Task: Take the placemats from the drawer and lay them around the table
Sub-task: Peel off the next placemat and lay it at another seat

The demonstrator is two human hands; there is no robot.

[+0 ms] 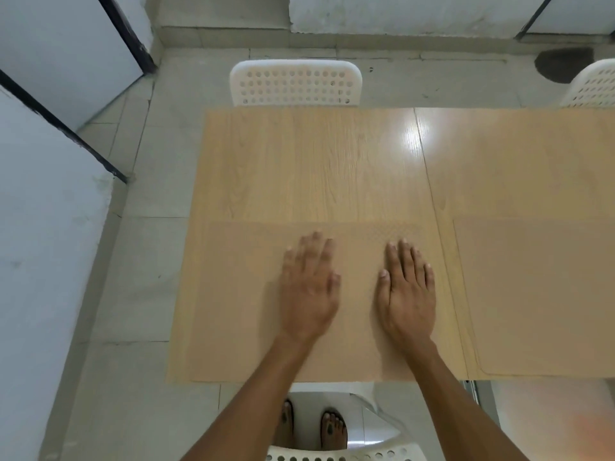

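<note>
A tan placemat (233,294) lies flat on the near left part of the light wooden table (299,161), its colour close to the wood. My left hand (307,287) and my right hand (407,291) both rest palm down on this mat, fingers spread, holding nothing. A second tan placemat (539,294) lies flat on the near right part of the table, apart from both hands. No drawer is in view.
A white perforated chair (295,83) stands at the table's far side, another (594,86) at the far right. A third white chair (339,455) is under me with my feet behind it. Grey tiled floor and pale walls lie to the left.
</note>
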